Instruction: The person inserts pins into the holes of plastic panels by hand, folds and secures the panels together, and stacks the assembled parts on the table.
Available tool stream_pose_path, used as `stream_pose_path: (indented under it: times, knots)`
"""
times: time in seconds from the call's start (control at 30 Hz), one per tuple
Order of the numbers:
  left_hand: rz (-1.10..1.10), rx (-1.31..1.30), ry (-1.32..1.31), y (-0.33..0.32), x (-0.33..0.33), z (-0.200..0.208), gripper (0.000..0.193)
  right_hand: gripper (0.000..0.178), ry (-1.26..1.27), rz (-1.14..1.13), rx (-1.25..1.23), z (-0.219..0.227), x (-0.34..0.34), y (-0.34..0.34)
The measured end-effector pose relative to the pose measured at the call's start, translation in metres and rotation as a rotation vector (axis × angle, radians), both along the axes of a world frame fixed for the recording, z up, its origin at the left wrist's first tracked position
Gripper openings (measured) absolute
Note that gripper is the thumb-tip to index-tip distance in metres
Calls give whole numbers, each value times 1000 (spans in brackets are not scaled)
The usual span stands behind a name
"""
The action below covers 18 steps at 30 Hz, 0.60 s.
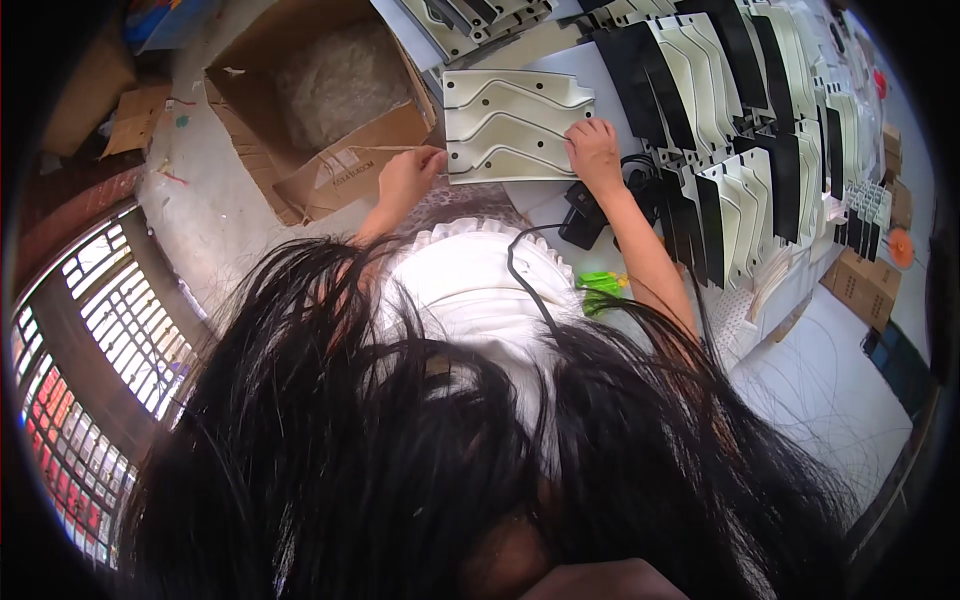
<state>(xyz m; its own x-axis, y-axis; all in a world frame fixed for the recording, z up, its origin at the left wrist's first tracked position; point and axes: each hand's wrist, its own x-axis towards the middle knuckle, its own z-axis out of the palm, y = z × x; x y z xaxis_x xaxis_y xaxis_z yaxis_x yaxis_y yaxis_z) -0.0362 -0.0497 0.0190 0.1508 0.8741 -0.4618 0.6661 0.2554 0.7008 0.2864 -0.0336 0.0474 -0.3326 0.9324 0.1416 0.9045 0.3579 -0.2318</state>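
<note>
A cream moulded plastic panel (500, 110) with wavy dark-edged ridges and several small dark holes lies in front of me, over the table's edge. My right hand (594, 155) grips its right edge, fingers curled over the top face. At the lower left corner, my left hand (408, 180) has its fingers pinched together against the panel's edge; the fingertips are partly hidden. Just below my right hand sits a black boxy device (582, 215) with a cable running toward me.
An open cardboard box (240, 130) with clear plastic wrapping (340, 85) inside stands at the left. Rows of similar cream and black panels (690, 80) fill the table's right. A green packet (602, 290) lies near my right forearm. Long dark hair covers much of the near view.
</note>
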Motion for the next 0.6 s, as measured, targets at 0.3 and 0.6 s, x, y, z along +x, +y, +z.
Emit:
stream_pose_path:
  times: [0.3,0.6]
  knots:
    - [4,-5,-6,-2,11,-3,27,6,-139,160,-143,-33,2,22]
    - [22,25,-11,-4,11,-12,25,16,-288,216,-178,-32,-12,35]
